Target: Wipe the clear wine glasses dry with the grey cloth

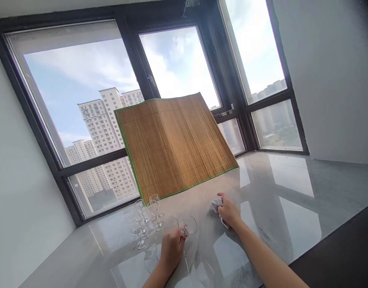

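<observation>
My left hand is closed around a clear stemmed glass, holding it tilted just above the glossy pale counter. My right hand is closed on a small crumpled white cloth that rests against the counter, a little to the right of the glass. Several more clear stemmed glasses stand upright in a cluster just left of my left hand.
A bamboo mat with a green edge leans against the window behind the glasses. Dark-framed windows run along the back of the counter. White walls close in on the left and right. A dark surface lies at the lower right.
</observation>
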A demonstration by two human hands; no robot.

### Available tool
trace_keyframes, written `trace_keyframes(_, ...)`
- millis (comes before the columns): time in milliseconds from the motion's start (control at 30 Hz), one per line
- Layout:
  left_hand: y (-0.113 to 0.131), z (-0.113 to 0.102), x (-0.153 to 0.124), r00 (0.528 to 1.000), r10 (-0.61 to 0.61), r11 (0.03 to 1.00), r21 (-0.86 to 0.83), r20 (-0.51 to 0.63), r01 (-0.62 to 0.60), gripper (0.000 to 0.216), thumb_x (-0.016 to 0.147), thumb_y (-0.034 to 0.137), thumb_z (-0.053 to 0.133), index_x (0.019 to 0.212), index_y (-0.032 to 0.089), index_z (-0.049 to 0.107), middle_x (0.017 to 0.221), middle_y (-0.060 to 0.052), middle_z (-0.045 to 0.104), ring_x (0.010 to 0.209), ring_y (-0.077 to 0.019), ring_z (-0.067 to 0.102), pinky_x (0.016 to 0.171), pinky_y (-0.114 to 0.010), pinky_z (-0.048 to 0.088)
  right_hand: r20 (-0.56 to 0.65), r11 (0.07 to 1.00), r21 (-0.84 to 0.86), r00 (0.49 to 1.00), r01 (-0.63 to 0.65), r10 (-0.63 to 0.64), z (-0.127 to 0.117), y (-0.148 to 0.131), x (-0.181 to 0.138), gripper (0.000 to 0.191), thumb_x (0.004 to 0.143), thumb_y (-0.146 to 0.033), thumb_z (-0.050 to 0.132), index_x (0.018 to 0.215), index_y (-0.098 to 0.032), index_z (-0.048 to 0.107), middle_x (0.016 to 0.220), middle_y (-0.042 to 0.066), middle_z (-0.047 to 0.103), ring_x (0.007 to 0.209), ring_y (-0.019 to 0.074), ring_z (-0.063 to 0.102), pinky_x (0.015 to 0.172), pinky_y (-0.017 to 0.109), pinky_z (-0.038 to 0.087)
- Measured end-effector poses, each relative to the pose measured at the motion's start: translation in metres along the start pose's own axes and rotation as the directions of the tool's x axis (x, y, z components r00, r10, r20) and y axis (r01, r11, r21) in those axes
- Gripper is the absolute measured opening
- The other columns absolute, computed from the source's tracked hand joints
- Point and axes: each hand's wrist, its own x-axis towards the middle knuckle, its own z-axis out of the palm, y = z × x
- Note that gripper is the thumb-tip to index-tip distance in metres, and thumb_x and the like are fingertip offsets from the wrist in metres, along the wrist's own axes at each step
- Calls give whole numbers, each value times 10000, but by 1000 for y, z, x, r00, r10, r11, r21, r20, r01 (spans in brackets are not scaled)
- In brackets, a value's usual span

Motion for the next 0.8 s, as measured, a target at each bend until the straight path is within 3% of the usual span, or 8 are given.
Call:
trace_keyframes(67,3,-1,1,999,39,999,29,-36,-38,394,938,426,430,1157,242,701,870,-93,710,882,-245,657,824,-336,483,-5,1000,-7,1000,-5,5,1,0,-1,608,675,-53,446,1258,-210,513,909,79,651,843,224,618,721,280,377)
trace_keyframes(200,-6,-5,10,984,-24,1000,1,-175,25,511,970,499,342,1181,190,690,837,-104,690,871,-251,636,827,-354,496,20,1000,-19,1000,17,-17,14,-6,-8,581,705,-75,441,1265,-224,481,898,68,648,825,225,621,704,283,385)
trace_keyframes(400,-26,0,16,949,-152,982,-150,-276,114,479,955,421,352,1202,152,663,1234,-150,677,1163,-274,616,996,-401,473,-25,981,138,991,134,-132,68,-53,-13,563,696,-78,461,1236,-232,483,923,42,645,826,200,623,755,270,412)
trace_keyframes(500,-31,1,15,944,-205,971,-175,-258,163,474,940,407,358,1183,138,664,1243,-168,673,1170,-287,620,996,-403,477,-64,948,312,997,56,-38,99,-84,-13,538,693,-114,483,1225,-193,477,836,30,623,751,193,605,695,261,420)
trace_keyframes(600,-31,-1,12,964,-159,976,-178,-212,122,474,950,454,356,1097,158,696,1138,-172,712,1079,-286,657,942,-381,500,-24,870,477,992,124,-128,120,-96,-18,549,658,-119,490,1199,-206,478,738,-22,572,659,174,563,659,255,423)
trace_keyframes(700,-26,-5,8,986,-69,982,-182,-155,41,470,950,501,377,1065,193,713,1034,-143,735,967,-262,680,871,-344,518,-18,855,514,997,69,-69,123,-89,-27,533,608,-137,518,1134,-219,494,667,-51,518,613,173,537,618,257,415)
trace_keyframes(800,-22,-9,7,990,-55,984,-173,-132,31,438,943,493,402,1055,206,713,958,-109,741,882,-239,683,808,-315,511,-1,828,554,995,86,-103,113,-85,-34,552,590,-137,526,1134,-219,486,653,-57,518,600,166,524,588,250,397)
